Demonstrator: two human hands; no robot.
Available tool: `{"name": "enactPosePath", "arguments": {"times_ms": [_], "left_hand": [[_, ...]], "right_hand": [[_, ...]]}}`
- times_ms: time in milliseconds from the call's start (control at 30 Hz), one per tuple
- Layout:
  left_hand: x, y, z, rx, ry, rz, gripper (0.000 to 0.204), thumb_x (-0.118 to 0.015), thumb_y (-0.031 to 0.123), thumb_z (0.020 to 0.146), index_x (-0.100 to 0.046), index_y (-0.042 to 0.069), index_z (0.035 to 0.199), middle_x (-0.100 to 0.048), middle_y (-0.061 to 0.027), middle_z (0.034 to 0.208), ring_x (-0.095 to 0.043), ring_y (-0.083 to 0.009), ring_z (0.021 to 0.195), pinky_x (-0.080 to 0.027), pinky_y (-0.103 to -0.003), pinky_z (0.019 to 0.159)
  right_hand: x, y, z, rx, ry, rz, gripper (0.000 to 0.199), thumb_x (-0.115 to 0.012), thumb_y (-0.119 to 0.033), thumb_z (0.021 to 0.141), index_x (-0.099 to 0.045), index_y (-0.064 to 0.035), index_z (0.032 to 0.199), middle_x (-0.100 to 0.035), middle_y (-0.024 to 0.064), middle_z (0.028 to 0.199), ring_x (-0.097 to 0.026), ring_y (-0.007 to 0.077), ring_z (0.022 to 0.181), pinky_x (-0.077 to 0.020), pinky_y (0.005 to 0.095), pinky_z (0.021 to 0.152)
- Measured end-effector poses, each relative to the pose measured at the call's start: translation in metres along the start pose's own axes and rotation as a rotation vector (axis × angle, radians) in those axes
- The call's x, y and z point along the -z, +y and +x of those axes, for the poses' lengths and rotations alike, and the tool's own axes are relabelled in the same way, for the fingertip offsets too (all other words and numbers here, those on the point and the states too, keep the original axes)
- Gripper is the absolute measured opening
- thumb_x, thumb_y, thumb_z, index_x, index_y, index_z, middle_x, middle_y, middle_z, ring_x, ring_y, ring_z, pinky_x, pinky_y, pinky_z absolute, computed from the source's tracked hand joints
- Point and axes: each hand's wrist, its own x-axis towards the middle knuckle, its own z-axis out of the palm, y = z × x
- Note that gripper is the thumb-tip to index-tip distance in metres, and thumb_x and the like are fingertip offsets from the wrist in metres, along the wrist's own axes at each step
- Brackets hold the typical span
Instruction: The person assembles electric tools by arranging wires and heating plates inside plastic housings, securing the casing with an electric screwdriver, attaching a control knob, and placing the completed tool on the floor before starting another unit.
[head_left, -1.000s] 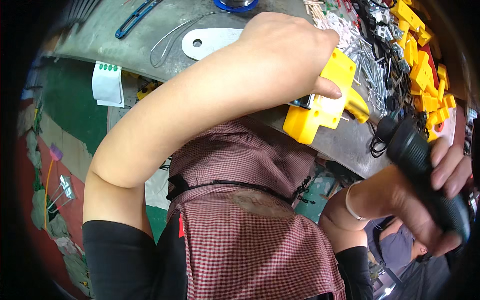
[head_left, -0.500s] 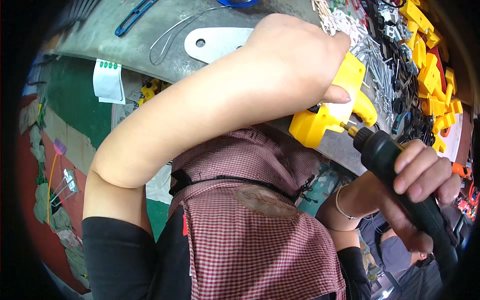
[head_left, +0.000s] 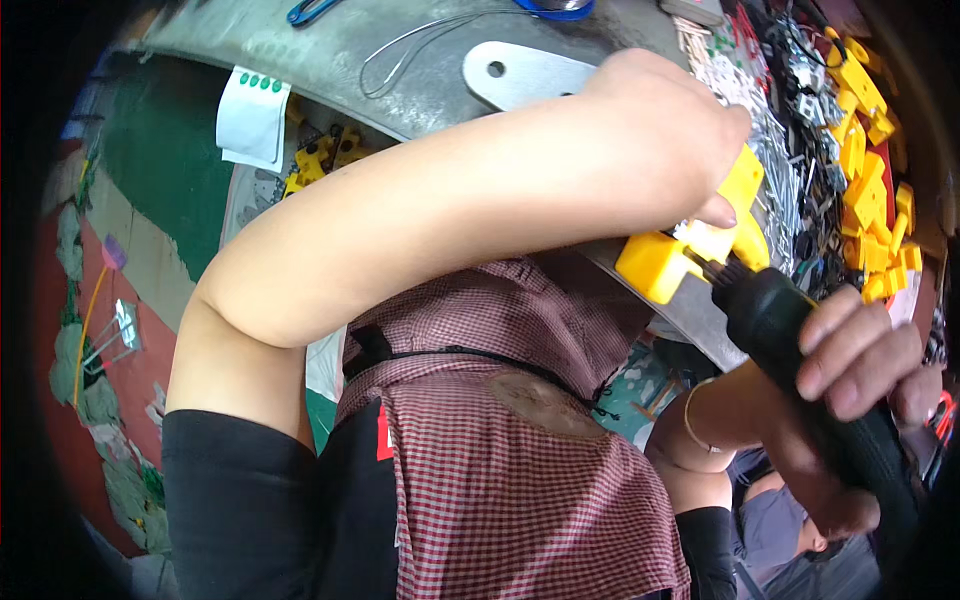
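Observation:
My left hand (head_left: 665,140) is closed around a yellow plastic housing (head_left: 655,265), pressing it at the table's near edge; much of the part is hidden beneath the hand and wrist. In my right hand (head_left: 855,365) is a black electric screwdriver (head_left: 765,312), its slim tip pointing at the housing's side. Motion blur hides whether the tip sits in a screw. Behind my left forearm, a flat silver metal bar (head_left: 525,75) with a rounded end and a hole lies on the table, partly covered by the arm.
Loose long screws (head_left: 780,180) and small white parts are heaped right of my left hand. Beyond them are piled yellow plastic parts (head_left: 868,190). A thin wire loop (head_left: 385,75) and a blue tool (head_left: 312,10) lie on the grey metal table (head_left: 340,65). Another person (head_left: 780,515) is at lower right.
The view has shifted, so the table things appear farther right and higher. Both hands keep their grips, and the screwdriver tip stays at the yellow housing.

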Motion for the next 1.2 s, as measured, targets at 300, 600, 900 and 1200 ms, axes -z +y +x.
{"name": "enactPosePath", "arguments": {"times_ms": [300,600,900,1200], "left_hand": [[0.007,0.001,0.000,0.076,-0.061,-0.017,0.054,-0.072,0.049,0.076,-0.060,0.003,0.101,-0.069,-0.0159,0.082,-0.068,-0.0337,0.084,-0.053,-0.043,0.072],[-0.008,0.011,-0.023,0.100,0.010,-0.164,0.060,-0.074,0.052,0.072,-0.055,0.005,0.104,-0.065,-0.0164,0.085,-0.064,-0.0363,0.087,-0.050,-0.046,0.075],[0.024,0.027,0.038,-0.408,-0.456,-0.027,0.079,-0.080,0.017,0.068,-0.047,0.023,0.140,-0.059,-0.0147,0.105,-0.061,-0.0343,0.095,-0.049,-0.043,0.082],[0.023,0.027,0.053,-0.373,-0.630,0.031,0.063,-0.082,0.014,0.062,-0.056,0.007,0.119,-0.060,-0.0132,0.110,-0.062,-0.0362,0.093,-0.050,-0.042,0.079]], "right_hand": [[0.011,0.008,0.017,-0.089,-0.338,0.048,0.068,-0.078,-0.056,0.071,-0.051,-0.0086,0.111,-0.058,0.0016,0.083,-0.058,0.0126,0.064,-0.0436,0.0263,0.062],[0.006,-0.025,0.001,0.016,0.046,-0.034,0.067,-0.078,-0.040,0.074,-0.049,0.0005,0.119,-0.053,0.0010,0.079,-0.053,0.0109,0.063,-0.0396,0.0259,0.061],[0.057,-0.076,-0.039,-0.155,0.581,0.363,0.047,-0.077,-0.016,0.076,-0.046,-0.0054,0.110,-0.051,0.0014,0.077,-0.052,0.0130,0.065,-0.0395,0.0300,0.076],[0.088,-0.047,-0.080,0.014,0.964,0.556,0.042,-0.067,-0.018,0.083,-0.044,0.0006,0.113,-0.043,0.0037,0.083,-0.047,0.0157,0.079,-0.0404,0.0346,0.090]]}}
